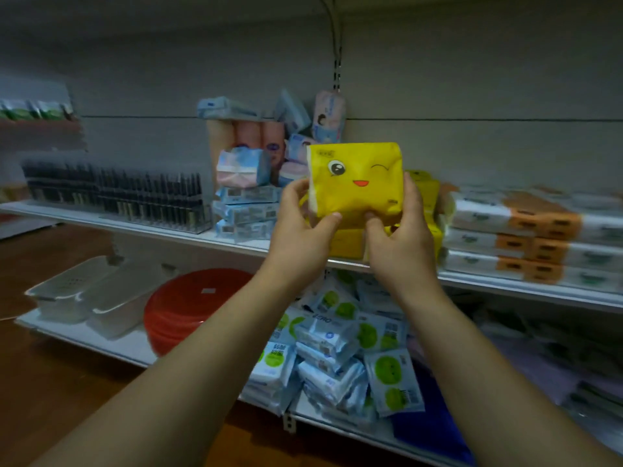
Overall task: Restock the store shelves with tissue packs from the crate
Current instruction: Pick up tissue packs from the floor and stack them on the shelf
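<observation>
A yellow tissue pack (357, 180) (winking face printed on the front) is held upright in front of the upper shelf (161, 229); its left side is pinched by the grip of the left hand (300, 230), thumb pressed on the front and fingers wrapped round the edge; its right side is pinched the same way by the grip of the right hand (403, 241). Directly behind and below the pack, more yellow packs (349, 244) are seen lying on that shelf; just right of it, white-and-orange packs (526, 237) are stacked; just left of it, blue packs (244, 214) are piled, with pink-and-blue packs (236, 170) on top. Far left of the pack, a rack of dark tubes (118, 193) is set out. Below the pack, on the lower shelf (128, 348), green-and-white packs (350, 345) are heaped; lower left of it, red basins (188, 308) are stacked.
</observation>
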Demonstrator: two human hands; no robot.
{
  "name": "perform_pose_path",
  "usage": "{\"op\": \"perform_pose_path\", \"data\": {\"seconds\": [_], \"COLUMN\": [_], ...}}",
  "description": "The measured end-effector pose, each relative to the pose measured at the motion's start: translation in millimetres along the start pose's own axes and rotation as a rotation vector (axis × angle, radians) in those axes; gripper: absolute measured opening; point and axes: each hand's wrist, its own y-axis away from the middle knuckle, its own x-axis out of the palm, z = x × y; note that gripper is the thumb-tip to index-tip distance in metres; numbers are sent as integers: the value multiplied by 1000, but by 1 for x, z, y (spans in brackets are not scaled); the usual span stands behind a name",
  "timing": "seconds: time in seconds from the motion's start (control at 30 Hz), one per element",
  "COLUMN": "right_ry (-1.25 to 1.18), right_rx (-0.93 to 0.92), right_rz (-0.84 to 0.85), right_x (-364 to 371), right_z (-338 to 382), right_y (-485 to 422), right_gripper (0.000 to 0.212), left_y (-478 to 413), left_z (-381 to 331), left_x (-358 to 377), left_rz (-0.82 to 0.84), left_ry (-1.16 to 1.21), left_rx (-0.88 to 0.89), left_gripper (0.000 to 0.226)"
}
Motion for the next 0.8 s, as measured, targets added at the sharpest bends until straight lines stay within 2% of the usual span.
{"op": "perform_pose_path", "data": {"seconds": [0.1,0.23,0.47,0.6,0.7,0.77,0.8], "right_ry": [106,157,64,69,102,140,161], "right_rx": [39,135,-34,-43,-46,-43,-31], "right_rz": [-67,-64,-274,-246,-220,-186,-153], "right_x": [-20,-32,-41,-43,-43,-42,-41], "right_z": [-27,-50,-66,-73,-74,-75,-75], "right_y": [-18,-22,-17,-16,-17,-19,-20], "right_gripper": [66,61,55,43,28,18,21], "left_y": [-14,-19,-21,-20,-20,-21,-22], "left_z": [5,7,11,28,38,41,41], "left_x": [39,67,84,84,83,84,85], "left_rz": [44,14,32,-31,-30,20,56], "left_ry": [-235,-377,-284,-285,-428,-531,-556], "left_rx": [-18,-25,62,-20,-4,28,21], "left_gripper": [60,57,44,29,18,24,32]}}
